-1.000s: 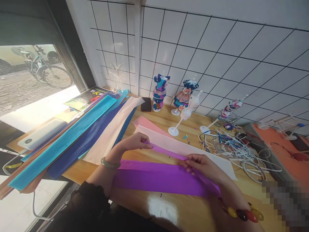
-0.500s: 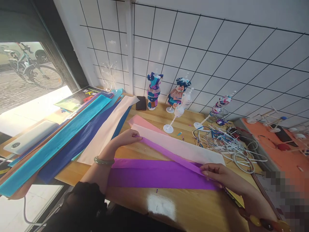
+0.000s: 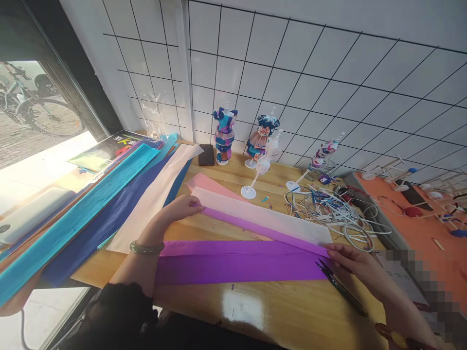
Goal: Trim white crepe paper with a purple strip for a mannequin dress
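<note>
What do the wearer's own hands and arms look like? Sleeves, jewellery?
Left hand: ungloved, smooth pale-green bangle at the wrist, black sleeve with a ruffled edge. Right hand: ungloved, chunky brownish bead bracelet; its sleeve is out of view.

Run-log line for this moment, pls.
left grip: pinching narrow purple strip, left end | right grip: pinching right end | strip: held out straight | black scissors: near right grip

Place: craft workshop | miniature dress forms | coloured strips | wooden worktable
</note>
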`<state>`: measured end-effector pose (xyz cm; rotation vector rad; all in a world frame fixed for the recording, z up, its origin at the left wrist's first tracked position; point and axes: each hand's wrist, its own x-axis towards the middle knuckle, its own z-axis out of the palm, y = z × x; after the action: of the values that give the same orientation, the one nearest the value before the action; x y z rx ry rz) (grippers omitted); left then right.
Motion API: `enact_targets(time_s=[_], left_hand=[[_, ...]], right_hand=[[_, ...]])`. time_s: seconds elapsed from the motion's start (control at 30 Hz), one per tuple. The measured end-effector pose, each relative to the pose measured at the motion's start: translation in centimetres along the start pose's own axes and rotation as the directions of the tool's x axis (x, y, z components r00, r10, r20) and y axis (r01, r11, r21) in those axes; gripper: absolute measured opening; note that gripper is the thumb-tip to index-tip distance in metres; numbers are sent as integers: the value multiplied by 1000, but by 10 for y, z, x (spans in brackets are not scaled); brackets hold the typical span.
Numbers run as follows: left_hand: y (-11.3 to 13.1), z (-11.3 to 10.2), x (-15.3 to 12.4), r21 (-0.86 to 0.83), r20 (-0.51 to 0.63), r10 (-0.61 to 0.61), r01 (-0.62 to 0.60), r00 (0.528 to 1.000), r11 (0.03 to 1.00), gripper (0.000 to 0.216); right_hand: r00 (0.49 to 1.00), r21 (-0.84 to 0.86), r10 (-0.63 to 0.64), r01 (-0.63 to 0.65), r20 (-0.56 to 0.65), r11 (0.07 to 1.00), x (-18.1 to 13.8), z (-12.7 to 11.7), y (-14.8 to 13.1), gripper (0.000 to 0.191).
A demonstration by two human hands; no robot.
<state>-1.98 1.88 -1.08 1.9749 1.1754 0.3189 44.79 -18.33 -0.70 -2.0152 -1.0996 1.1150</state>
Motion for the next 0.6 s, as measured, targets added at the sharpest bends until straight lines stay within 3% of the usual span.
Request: enact_targets(time_s=[0.13, 0.4, 0.6], left_hand=[[3, -4, -3, -29, -30, -73, 72, 997, 997, 40], [7, -12, -9, -42, -132, -225, 222, 965, 974, 36], [3, -15, -11, -53, -141, -280, 275, 950, 960, 32]], right_hand=[[989, 27, -7, 11, -150, 1000, 6, 2, 6, 46], [957, -2, 24, -26, -288, 1000, 4, 10, 1, 42], [961, 115, 52, -22, -271, 993, 3, 11, 9, 43]])
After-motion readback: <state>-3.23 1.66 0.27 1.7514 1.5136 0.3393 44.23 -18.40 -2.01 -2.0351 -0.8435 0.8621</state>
